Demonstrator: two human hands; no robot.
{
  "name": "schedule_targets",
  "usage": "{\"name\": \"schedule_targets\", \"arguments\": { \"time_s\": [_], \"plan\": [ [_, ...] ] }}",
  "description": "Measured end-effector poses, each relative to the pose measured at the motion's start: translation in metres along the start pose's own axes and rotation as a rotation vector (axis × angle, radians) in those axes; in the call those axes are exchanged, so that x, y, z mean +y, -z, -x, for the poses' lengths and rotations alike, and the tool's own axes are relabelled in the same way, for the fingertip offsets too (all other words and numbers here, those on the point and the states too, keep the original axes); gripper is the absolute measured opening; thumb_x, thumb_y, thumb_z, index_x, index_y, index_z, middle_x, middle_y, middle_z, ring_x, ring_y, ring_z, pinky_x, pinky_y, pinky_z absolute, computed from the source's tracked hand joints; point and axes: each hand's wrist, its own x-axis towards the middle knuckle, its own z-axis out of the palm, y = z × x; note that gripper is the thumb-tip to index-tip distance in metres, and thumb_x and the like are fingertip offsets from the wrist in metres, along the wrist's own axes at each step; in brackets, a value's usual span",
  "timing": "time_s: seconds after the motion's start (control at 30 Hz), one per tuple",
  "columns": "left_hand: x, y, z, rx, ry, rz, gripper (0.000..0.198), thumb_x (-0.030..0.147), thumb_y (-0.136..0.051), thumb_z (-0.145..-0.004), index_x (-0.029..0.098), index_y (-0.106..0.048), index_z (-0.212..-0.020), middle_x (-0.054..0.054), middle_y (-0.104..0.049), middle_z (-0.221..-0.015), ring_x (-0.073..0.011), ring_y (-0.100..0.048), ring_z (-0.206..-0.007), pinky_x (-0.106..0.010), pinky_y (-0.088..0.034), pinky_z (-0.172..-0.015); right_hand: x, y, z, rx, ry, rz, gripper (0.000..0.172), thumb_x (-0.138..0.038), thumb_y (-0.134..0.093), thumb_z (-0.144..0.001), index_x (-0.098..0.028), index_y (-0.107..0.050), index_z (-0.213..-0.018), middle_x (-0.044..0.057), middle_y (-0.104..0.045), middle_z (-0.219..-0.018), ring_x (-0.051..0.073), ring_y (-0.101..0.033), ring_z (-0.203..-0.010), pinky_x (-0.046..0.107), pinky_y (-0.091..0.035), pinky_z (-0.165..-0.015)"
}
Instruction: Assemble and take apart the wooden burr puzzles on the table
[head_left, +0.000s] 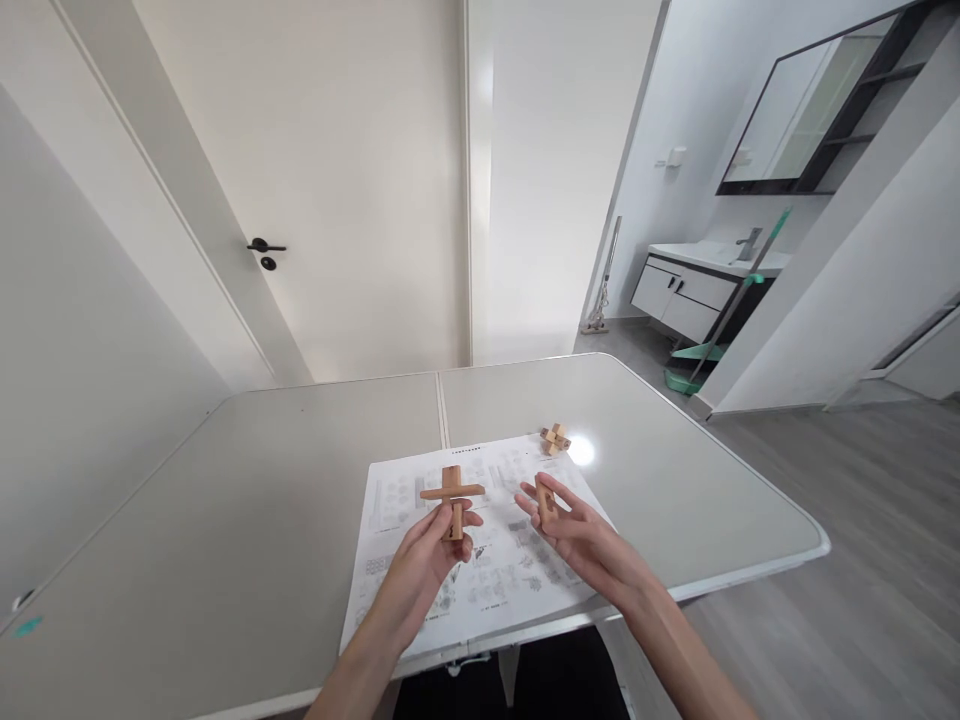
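My left hand [437, 545] is closed on a cross of wooden puzzle pieces [451, 480], one bar lying crosswise over an upright one. It holds the cross by its lower end, above the printed sheet. To the right, my right hand [574, 530] grips a single notched wooden puzzle piece [547, 500] between thumb and fingers, apart from the cross. Under both hands lies a large white instruction sheet [487, 612] with grey printed diagrams. An assembled wooden burr puzzle [555, 439] rests at the sheet's far right corner.
The grey folding table [262, 520] has a seam down its middle and a rounded right corner. A white door [360, 200] with a black handle stands behind it. Off to the right are a sink cabinet [682, 290], a mop [606, 275] and a green dustpan [682, 381].
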Motion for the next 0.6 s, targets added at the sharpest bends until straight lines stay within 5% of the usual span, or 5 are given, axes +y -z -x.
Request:
{"name": "schedule_targets", "arguments": {
  "time_s": [0.23, 0.43, 0.6],
  "plan": [
    [0.008, -0.004, -0.006, -0.022, 0.038, 0.079, 0.028, 0.041, -0.068, -0.096, 0.017, -0.068, -0.109, 0.001, -0.052, -0.082, -0.0080, -0.037, -0.058, -0.024, -0.035, -0.057, -0.045, -0.020, 0.010, -0.109, -0.035, -0.005, 0.081, -0.033, -0.084, -0.087, -0.037, -0.034, -0.150, 0.011, -0.069, -0.135, 0.026, -0.073, -0.114, 0.038, -0.057, -0.095],
    [0.007, -0.020, -0.005, -0.109, 0.076, 0.068, 0.027, 0.043, -0.062, -0.099, 0.017, -0.064, -0.104, 0.006, -0.038, -0.071, -0.0079, -0.024, -0.054, -0.023, -0.029, -0.053, -0.047, -0.035, 0.016, -0.220, 0.065, 0.152, 0.035, -0.042, -0.074, -0.095, -0.022, -0.057, -0.119, 0.007, -0.076, -0.099, 0.020, -0.073, -0.089, 0.038, -0.056, -0.087],
    [0.001, -0.028, -0.005, -0.167, 0.118, 0.106, 0.027, 0.043, -0.059, -0.101, 0.016, -0.061, -0.097, 0.007, -0.035, -0.069, -0.0081, -0.022, -0.054, -0.022, -0.028, -0.053, -0.038, -0.045, 0.017, -0.315, 0.132, 0.287, 0.037, -0.047, -0.062, -0.101, -0.021, -0.061, -0.126, 0.002, -0.069, -0.083, 0.017, -0.068, -0.070, 0.036, -0.056, -0.071]
  ]
}}
